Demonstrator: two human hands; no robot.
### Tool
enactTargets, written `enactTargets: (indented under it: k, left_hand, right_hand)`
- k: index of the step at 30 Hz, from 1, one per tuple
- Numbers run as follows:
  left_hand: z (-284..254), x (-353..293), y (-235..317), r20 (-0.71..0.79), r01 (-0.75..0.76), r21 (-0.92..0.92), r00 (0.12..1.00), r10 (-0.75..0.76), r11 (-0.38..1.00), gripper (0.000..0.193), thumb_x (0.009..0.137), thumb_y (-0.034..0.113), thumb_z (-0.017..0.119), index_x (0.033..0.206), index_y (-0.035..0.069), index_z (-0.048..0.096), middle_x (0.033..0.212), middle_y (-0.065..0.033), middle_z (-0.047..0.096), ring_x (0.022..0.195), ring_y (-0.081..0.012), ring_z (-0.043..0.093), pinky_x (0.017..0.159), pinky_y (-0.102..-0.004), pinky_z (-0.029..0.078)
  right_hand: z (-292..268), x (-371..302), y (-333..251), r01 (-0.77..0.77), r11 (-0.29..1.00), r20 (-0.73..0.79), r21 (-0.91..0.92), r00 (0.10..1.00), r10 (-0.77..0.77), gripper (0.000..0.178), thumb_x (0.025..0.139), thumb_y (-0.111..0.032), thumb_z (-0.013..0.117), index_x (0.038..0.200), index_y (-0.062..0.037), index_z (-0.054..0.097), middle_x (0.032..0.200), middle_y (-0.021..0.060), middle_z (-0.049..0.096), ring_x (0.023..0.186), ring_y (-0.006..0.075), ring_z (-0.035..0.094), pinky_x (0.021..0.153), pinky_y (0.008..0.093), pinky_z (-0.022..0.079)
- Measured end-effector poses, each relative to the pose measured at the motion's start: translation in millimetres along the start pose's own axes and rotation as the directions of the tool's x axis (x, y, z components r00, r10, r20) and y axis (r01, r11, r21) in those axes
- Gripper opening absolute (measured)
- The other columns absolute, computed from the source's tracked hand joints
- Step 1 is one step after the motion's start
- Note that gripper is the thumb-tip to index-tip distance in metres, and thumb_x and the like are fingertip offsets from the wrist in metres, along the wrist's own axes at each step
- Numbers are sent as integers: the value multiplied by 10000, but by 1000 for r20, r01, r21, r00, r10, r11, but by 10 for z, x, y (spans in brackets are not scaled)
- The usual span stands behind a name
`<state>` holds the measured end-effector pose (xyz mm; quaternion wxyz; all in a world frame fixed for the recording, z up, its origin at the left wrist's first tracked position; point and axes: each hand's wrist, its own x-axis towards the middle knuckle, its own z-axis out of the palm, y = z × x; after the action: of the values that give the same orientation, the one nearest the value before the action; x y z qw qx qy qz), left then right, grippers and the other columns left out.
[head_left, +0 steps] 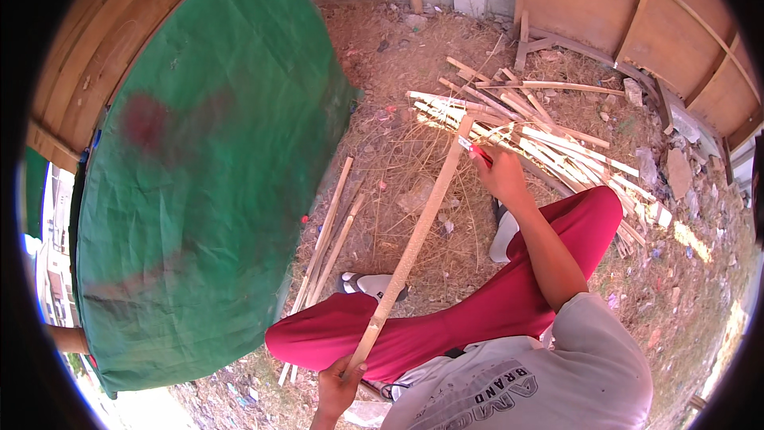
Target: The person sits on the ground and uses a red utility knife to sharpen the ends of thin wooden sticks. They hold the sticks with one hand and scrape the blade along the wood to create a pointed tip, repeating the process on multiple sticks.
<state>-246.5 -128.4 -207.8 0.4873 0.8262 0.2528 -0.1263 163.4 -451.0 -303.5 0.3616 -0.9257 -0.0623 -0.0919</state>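
Observation:
A long, flat bamboo strip (419, 243) slants across my lap, its far end pointing away from me. My left hand (341, 386) is closed around the near end. Close to the far end, my right hand (503, 175) grips a small knife with a red handle (481, 156). The pale blade (465, 143) lies against the strip's surface. Thin curled shavings (492, 135) show just beyond the right hand, near the blade.
A pile of split bamboo strips (557, 143) lies on the ground ahead to the right. Several more strips (330, 231) lie left of my knee. A green tarp (215, 159) hangs along the left. Wooden panels (589, 0) stand at the far right, with rubble (679, 173) beside them.

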Motion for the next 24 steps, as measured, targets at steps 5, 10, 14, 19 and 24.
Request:
enactTargets:
  k: [5,10,14,19,24]
  left_hand:
    - [23,37,-106,151,237,-118,964,-219,964,243,916,60,725,1092,-65,615,900,-101,706,769,-134,666,686,-266,548]
    - [31,-55,-121,182,232,-218,964,-194,948,259,942,34,674,1132,-65,530,872,-127,696,755,-170,697,711,-305,601]
    - [18,-83,-186,223,295,-242,944,-242,924,298,951,48,664,1165,-61,488,833,-132,696,735,-187,707,705,-322,621]
    - [5,-72,-334,213,230,-309,962,-168,923,303,956,60,663,1177,-45,484,829,-126,702,732,-186,715,648,-296,590]
    - [25,-70,-334,203,231,-339,964,-169,912,290,959,56,658,1179,-22,485,835,-126,707,712,-191,719,612,-283,565]
  right_hand:
    - [63,-59,34,-56,993,160,102,986,40,364,919,-317,683,1105,-5,700,794,242,657,708,392,657,696,439,512]
    - [175,-138,33,-35,986,178,164,984,6,353,918,-287,680,1132,-6,682,775,250,644,710,398,651,709,446,507]
    - [141,-62,67,-196,976,181,96,968,176,330,916,-279,667,1146,-43,686,859,281,663,820,436,667,760,503,502]
    - [86,-49,74,-105,987,122,118,988,90,357,912,-287,669,1190,-63,681,862,278,668,833,437,666,769,493,512]
    - [100,-95,7,-95,987,150,131,986,75,338,909,-273,669,1178,-69,687,878,255,677,832,427,667,770,486,513]
